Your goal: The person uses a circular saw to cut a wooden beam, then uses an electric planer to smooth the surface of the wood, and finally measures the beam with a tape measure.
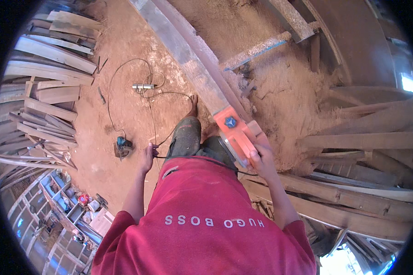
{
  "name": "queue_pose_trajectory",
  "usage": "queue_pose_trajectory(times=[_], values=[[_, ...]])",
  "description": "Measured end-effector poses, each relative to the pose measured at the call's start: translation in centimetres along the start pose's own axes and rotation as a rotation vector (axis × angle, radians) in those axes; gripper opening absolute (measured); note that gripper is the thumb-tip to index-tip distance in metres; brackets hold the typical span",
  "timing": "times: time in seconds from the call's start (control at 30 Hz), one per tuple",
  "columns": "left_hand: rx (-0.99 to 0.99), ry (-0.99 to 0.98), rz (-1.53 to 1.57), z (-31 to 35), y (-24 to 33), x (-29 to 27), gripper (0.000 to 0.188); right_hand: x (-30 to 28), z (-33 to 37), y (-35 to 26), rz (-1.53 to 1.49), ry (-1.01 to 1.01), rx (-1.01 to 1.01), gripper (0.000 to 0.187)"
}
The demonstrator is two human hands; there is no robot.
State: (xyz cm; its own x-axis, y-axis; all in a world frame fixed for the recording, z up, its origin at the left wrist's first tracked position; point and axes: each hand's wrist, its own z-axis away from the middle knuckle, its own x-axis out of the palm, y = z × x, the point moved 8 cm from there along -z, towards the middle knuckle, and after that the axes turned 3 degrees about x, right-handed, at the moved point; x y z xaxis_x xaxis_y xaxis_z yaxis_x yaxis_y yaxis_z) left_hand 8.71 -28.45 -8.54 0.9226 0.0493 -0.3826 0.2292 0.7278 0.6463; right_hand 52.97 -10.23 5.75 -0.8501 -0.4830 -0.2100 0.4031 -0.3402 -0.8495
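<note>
My right hand [263,161] is wrapped round the rear handle of an orange electric planer [240,135] with a blue knob at its front. The planer rests on the near end of a long timber beam [188,59], which slants away to the upper left. A dark power cord [202,158] runs across the front of my red shirt from the planer's rear to my left side. There my left hand [148,156], closed, grips the cord and holds it out from my body. The planer's underside is hidden against the wood.
A power strip [143,86] with looping cords lies on the sawdust-covered floor ahead. A teal and black power tool [123,147] lies to the left. Stacked boards [50,68] line the left; more planks [362,140] lie right. A divided tray of supplies [73,206] stands lower left.
</note>
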Motion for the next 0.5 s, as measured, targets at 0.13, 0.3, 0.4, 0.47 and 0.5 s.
queue_pose_trajectory(times=[0.13, 0.3, 0.4, 0.47, 0.5], values=[[-0.066, 0.081, -0.024, -1.1, -2.0, -3.8, 0.073, 3.1, -6.7, -3.6, -0.127, -0.105, 0.057, 0.05], [-0.14, 0.166, -0.026, -2.9, -4.6, -7.9, 0.076, 7.0, -15.1, -8.9, -0.165, -0.165, 0.018, 0.051], [-0.169, 0.164, -0.051, -5.0, -4.6, -9.9, 0.077, 8.9, -19.7, -11.1, -0.178, -0.102, -0.123, 0.044], [-0.186, 0.16, -0.064, -6.7, -4.1, -11.0, 0.078, 10.3, -22.9, -12.7, -0.226, -0.094, -0.116, 0.044], [-0.196, 0.142, -0.083, -7.6, -3.6, -11.6, 0.078, 10.9, -24.3, -13.1, -0.239, -0.094, -0.117, 0.044]])
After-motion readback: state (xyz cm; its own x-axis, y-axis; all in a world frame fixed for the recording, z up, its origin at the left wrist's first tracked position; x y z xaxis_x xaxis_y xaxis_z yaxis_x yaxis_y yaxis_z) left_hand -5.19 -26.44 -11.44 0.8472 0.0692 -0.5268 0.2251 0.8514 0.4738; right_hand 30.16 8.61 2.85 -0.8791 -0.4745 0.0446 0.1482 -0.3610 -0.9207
